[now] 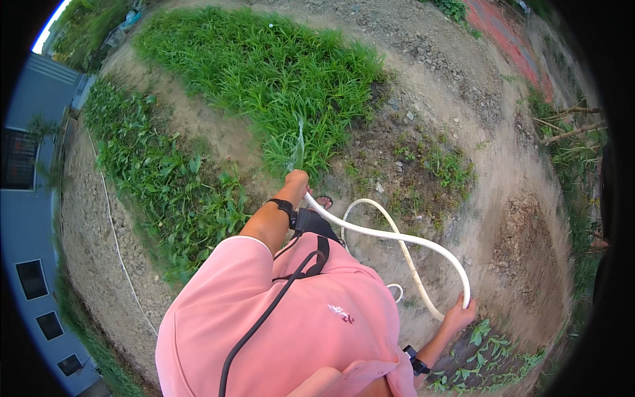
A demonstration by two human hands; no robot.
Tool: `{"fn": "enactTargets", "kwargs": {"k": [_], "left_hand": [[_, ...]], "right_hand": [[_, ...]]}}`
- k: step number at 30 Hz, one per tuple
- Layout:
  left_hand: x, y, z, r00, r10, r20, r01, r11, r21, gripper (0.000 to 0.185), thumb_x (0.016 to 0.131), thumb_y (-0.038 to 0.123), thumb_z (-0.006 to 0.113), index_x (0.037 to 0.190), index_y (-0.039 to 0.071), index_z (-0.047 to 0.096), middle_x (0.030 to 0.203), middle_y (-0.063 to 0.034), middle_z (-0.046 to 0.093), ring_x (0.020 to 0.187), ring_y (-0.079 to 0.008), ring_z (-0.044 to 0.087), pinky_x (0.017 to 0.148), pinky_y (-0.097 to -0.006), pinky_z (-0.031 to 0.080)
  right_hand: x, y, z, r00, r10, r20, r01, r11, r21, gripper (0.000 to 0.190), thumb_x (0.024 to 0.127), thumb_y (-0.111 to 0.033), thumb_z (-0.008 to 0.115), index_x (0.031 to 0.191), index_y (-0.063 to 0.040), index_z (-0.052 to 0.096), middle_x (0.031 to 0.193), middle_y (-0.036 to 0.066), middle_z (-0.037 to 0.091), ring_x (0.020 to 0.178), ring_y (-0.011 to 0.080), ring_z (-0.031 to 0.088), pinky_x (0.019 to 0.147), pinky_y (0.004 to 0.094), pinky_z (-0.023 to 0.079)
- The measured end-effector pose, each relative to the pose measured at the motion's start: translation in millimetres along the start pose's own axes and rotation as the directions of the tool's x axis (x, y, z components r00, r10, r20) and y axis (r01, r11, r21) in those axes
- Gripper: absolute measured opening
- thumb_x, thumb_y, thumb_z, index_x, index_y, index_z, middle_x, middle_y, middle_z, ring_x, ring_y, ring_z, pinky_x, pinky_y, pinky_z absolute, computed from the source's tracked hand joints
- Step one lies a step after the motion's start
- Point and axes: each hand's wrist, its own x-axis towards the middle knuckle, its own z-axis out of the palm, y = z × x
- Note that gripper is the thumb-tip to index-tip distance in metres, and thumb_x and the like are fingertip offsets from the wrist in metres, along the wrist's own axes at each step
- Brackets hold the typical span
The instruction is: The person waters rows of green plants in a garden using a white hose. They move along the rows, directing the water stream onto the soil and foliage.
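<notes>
My left hand [297, 181] is closed around the end of a white hose [387, 231], just above the edge of a leafy green bed [278, 74]. A stream of water [300, 136] runs from that end onto the leaves. Down at the right, my right hand [460, 312] grips the same hose further along, where it bends sharply. Between both hands the hose sags in a curve, and another length of it loops behind over the bare soil. Both wrists wear black straps with small devices. A black cable hangs across the pink shirt.
Broad-leaved plants [173, 198] grow at the left, with a thin white line [111, 223] on the soil beyond them. A blue building [30, 218] stands at the far left. Gravel [436, 54], a soil mound [526, 248] and cut branches [573, 133] lie at the right.
</notes>
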Motion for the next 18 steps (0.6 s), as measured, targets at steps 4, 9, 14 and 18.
{"fn": "enactTargets", "kwargs": {"k": [4, 9, 14, 18], "left_hand": [[-8, -25, 5, 0.995, 0.030, 0.090, -0.046, 0.983, 0.180, 0.018, 0.097, 0.011, 0.044, 0.091, -0.001, 0.055, 0.072, -0.0168, 0.053, 0.055, -0.0269, 0.055, 0.049, -0.0504, 0.052], [-6, -53, 17, 0.993, 0.013, 0.116, -0.041, 0.969, 0.244, 0.020, 0.096, 0.013, 0.047, 0.095, -0.001, 0.061, 0.069, -0.0178, 0.055, 0.054, -0.0310, 0.058, 0.049, -0.0517, 0.052], [-6, -59, 31, 0.992, -0.093, 0.084, 0.072, 0.970, 0.232, 0.024, 0.096, 0.019, 0.050, 0.094, -0.001, 0.063, 0.070, -0.0175, 0.059, 0.059, -0.0325, 0.061, 0.053, -0.0499, 0.053], [15, -45, 22, 0.980, -0.138, 0.142, 0.110, 0.976, 0.190, 0.023, 0.097, 0.019, 0.047, 0.093, -0.001, 0.057, 0.068, -0.0168, 0.056, 0.056, -0.0312, 0.058, 0.052, -0.0495, 0.052]], "right_hand": [[-6, 23, -11, 0.999, 0.046, -0.014, -0.046, 0.999, -0.005, 0.022, 0.088, -0.018, 0.071, 0.090, 0.003, 0.063, 0.077, 0.019, 0.063, 0.068, 0.0324, 0.057, 0.066, 0.0447, 0.044], [-22, 35, -27, 0.992, 0.122, -0.039, -0.123, 0.992, -0.023, 0.022, 0.088, -0.018, 0.071, 0.091, 0.003, 0.064, 0.076, 0.018, 0.062, 0.067, 0.0293, 0.055, 0.066, 0.0441, 0.044], [-37, 28, -33, 0.991, 0.115, -0.066, -0.118, 0.992, -0.053, 0.021, 0.089, -0.016, 0.070, 0.091, 0.004, 0.064, 0.074, 0.016, 0.060, 0.065, 0.0262, 0.052, 0.065, 0.0432, 0.043], [-32, 12, -27, 0.995, 0.102, -0.004, -0.102, 0.992, -0.078, 0.021, 0.089, -0.016, 0.069, 0.091, 0.005, 0.063, 0.073, 0.016, 0.059, 0.065, 0.0252, 0.051, 0.065, 0.0428, 0.043]]}}
